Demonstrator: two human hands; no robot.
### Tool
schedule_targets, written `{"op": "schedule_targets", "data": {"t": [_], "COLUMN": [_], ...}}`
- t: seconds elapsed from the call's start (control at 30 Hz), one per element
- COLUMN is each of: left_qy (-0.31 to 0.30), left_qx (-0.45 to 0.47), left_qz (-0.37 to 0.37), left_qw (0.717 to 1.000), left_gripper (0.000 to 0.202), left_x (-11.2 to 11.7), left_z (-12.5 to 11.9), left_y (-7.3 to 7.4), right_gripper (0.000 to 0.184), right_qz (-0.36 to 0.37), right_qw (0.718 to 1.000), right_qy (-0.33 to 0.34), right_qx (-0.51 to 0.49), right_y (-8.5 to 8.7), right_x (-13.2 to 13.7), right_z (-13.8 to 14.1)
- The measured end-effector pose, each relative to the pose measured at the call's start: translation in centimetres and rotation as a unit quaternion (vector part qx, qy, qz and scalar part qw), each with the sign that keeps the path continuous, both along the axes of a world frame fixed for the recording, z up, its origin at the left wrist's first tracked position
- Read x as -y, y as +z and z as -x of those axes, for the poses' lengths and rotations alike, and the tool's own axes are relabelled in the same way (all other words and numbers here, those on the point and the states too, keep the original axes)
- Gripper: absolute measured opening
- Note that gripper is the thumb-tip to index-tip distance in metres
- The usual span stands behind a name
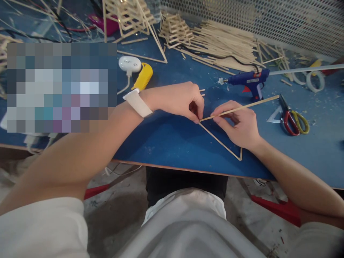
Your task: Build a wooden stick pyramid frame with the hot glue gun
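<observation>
A thin wooden stick frame [220,141] lies on the blue table [166,143], its sticks meeting in a corner near the middle. My left hand [180,100], with a white wristband, pinches that corner joint with closed fingers. My right hand [239,123] rests over the frame and holds a long wooden stick [258,102], which runs up to the right from the joint. Short stick ends poke out behind my left hand.
A blue glue gun [249,80] stands behind my right hand. Red and yellow scissors [291,120] lie at the right. A heap of loose sticks [228,44], stacked stick models [176,30], a yellow-handled tool [142,77] and tape rolls [314,80] fill the back.
</observation>
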State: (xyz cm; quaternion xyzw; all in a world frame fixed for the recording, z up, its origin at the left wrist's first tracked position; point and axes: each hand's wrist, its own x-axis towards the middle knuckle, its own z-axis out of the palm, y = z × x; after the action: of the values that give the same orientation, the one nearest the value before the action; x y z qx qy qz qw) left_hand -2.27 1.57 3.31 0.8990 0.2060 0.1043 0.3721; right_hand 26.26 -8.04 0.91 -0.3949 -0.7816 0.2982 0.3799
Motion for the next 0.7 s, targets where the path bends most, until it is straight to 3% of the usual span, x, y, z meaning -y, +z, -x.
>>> {"op": "schedule_targets", "data": {"t": [0.13, 0.3, 0.7], "left_qy": [0.003, 0.008, 0.001], "left_qx": [-0.001, -0.005, -0.039], "left_qz": [0.003, 0.006, 0.007], "left_qw": [1.000, 1.000, 0.999], "left_gripper": [0.007, 0.004, 0.011], "left_x": [0.00, 0.06, 0.22], "left_z": [0.00, -0.08, -0.12], "left_y": [-0.13, -0.13, 0.39], "right_gripper": [0.019, 0.009, 0.006], "right_qz": [0.002, -0.007, -0.044], "right_qw": [1.000, 1.000, 0.998], "right_qy": [-0.004, 0.010, 0.021], "right_qx": [-0.001, -0.012, -0.036], "right_y": [0.12, 0.02, -0.82], "right_x": [0.08, 0.09, -0.39], "right_z": [0.15, 0.12, 0.03]}}
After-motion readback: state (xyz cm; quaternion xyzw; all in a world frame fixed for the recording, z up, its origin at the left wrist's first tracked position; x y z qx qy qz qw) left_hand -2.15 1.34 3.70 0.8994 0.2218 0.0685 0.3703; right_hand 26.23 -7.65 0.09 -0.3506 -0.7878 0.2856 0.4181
